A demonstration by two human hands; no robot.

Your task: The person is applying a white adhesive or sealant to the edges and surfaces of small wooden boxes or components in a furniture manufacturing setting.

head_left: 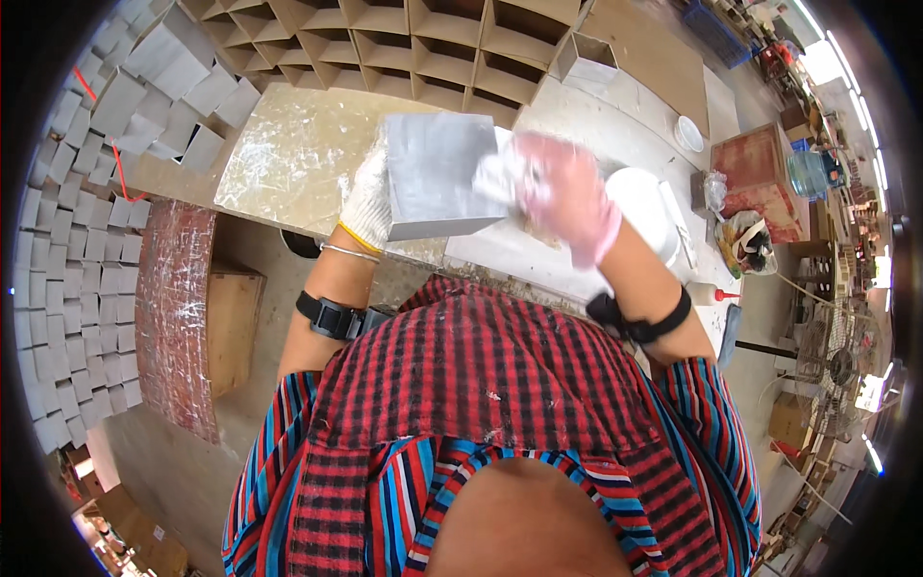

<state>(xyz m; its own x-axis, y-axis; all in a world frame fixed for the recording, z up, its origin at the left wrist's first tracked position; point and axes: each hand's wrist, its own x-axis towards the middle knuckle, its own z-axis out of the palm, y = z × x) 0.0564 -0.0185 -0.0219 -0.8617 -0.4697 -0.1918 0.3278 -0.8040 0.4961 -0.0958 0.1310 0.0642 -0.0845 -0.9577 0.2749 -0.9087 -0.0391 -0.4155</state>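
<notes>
A smooth grey box [442, 168] is held up over the near edge of the workbench [288, 154]. My left hand [365, 204], in a white knit glove with a yellow cuff, grips the box by its left side; most of its fingers are hidden behind it. At the box's right side, my right hand [567, 197] in a pink glove is closed on a crumpled white cloth [498, 181], which touches or nearly touches the grey face. Motion smears this hand and the cloth. A round white container [636, 204] stands just right of the right wrist.
A cardboard rack of compartments [437, 48] stands along the bench's far side, with an open grey box [586, 65] beside it. Many grey boxes [82, 279] are stacked at the left. To the right are a small white bowl [688, 134], a worn red box [755, 173] and a fan [838, 363].
</notes>
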